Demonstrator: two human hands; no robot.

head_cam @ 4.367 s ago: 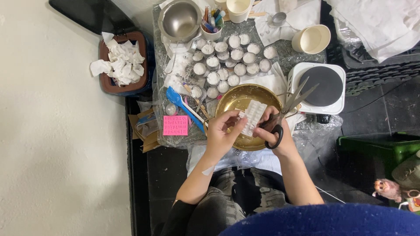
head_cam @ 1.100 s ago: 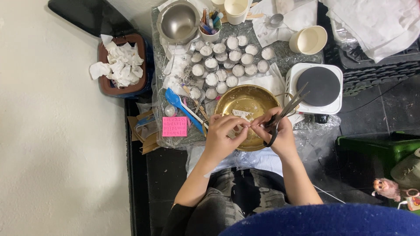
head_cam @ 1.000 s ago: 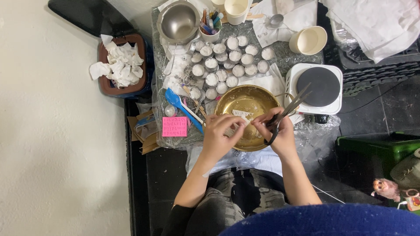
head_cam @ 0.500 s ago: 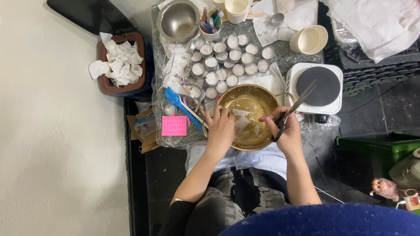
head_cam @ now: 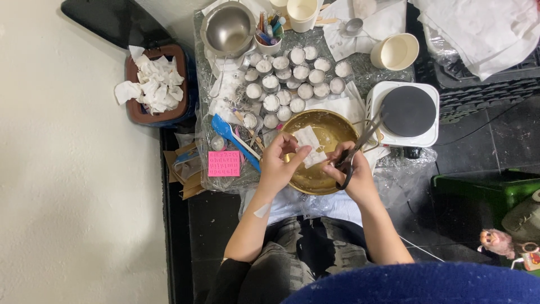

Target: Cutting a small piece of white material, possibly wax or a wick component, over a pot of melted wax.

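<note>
Risk first: the left hand (head_cam: 277, 168) pinches a small white waxy sheet (head_cam: 309, 146) by its edge over the brass bowl (head_cam: 320, 180), and the right hand (head_cam: 351, 169) has its fingers through the loops of dark scissors (head_cam: 360, 143), blades pointing up and right toward the hot plate (head_cam: 408, 112). The thin piece looks brittle, so a hard pinch could snap it. Any bits should drop into the bowl below; a sideways slip would put them on the plastic-covered worktop (head_cam: 394, 174). The scissor tips sit near the hot plate's edge, so a wide swing could knock it. Both hands are close together, blades near the left fingers, so a nick is possible.

Left grip: thumb and fingers closed together on the sheet's left edge. Right grip: closed around the scissor handles; whether it also touches the sheet I cannot tell.

The sheet: white, irregular, slightly crumpled, patchy or semi-opaque, held flat-ish above the bowl's upper half. The bowl is gold-toned with pale residue inside. Rows of small white-filled cups (head_cam: 298, 76) stand just beyond the bowl.
</note>
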